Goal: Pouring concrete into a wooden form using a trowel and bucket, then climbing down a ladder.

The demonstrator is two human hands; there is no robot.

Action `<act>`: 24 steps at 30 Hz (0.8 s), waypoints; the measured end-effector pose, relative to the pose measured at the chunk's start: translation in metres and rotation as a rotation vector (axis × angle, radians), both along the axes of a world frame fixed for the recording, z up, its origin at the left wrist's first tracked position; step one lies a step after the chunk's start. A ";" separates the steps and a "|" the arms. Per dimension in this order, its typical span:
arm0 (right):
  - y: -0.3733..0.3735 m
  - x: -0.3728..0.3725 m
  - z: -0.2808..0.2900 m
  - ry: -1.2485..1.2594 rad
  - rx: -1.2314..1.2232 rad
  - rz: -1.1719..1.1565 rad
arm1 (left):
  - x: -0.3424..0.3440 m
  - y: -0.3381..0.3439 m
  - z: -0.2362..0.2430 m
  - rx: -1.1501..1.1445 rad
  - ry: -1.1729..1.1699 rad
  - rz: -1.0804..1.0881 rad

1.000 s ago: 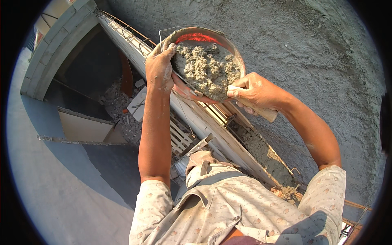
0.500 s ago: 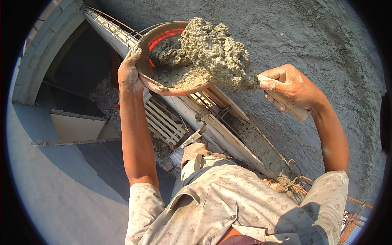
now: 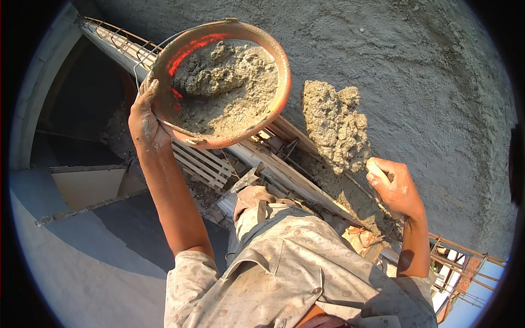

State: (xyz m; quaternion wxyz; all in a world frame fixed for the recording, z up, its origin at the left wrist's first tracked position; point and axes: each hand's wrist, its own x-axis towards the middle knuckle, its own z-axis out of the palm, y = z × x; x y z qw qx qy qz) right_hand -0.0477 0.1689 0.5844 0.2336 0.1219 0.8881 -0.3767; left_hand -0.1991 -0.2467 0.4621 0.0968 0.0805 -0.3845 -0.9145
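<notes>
My left hand (image 3: pixel 146 117) grips the rim and wire handle side of a round orange bucket (image 3: pixel 279 82) with a red inside, holding grey wet mortar (image 3: pixel 229 93). My right hand (image 3: pixel 395 187) is closed on a trowel, its handle mostly hidden by the fingers. A big lumpy heap of mortar (image 3: pixel 333 126) covers the trowel's blade, to the right of the bucket and clear of its rim.
Beyond the trowel is a rough grey wall (image 3: pixel 415 82). Below are a long wooden formwork board (image 3: pixel 295 191) with mortar along it, pale slats (image 3: pixel 199 167) and rubble. A curved block edge (image 3: pixel 52 82) is at left, exposed rebar (image 3: pixel 465 279) at lower right.
The bucket and my left hand have moved left. The trowel has lifted mortar out of the bucket and moved right, away from it; my right hand is now lower.
</notes>
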 end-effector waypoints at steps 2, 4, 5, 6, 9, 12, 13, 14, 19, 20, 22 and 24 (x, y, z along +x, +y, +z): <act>-0.015 0.017 -0.046 0.358 0.158 0.150 | 0.002 -0.001 0.005 0.000 0.001 -0.016; -0.032 0.031 -0.097 0.546 0.330 0.186 | 0.002 0.000 0.008 0.000 0.003 -0.026; -0.035 0.039 -0.119 0.545 0.412 0.159 | 0.001 0.004 0.011 -0.009 -0.011 -0.016; -0.037 0.047 -0.134 0.539 0.493 0.130 | -0.002 0.009 0.010 -0.017 -0.030 -0.010; -0.043 0.057 -0.139 0.598 0.463 0.133 | 0.003 0.005 0.014 -0.043 -0.041 0.001; -0.036 0.060 -0.135 0.658 0.460 0.154 | 0.002 0.008 0.019 -0.031 -0.071 -0.013; -0.033 0.058 -0.131 0.676 0.465 0.203 | 0.005 0.012 0.023 -0.033 -0.067 -0.012; -0.030 0.057 -0.126 0.694 0.471 0.254 | 0.008 0.017 0.029 -0.127 -0.069 -0.012; -0.030 0.019 -0.043 0.890 0.205 0.045 | 0.028 0.019 0.033 -0.246 -0.056 0.061; -0.039 0.004 -0.019 0.849 0.227 0.107 | 0.032 0.027 0.039 -0.266 -0.050 0.111; -0.051 -0.038 0.004 0.937 0.557 0.368 | 0.031 0.042 0.039 -0.349 -0.048 0.102; -0.064 -0.088 0.008 1.000 0.822 0.521 | 0.034 0.064 0.050 -0.308 0.065 0.089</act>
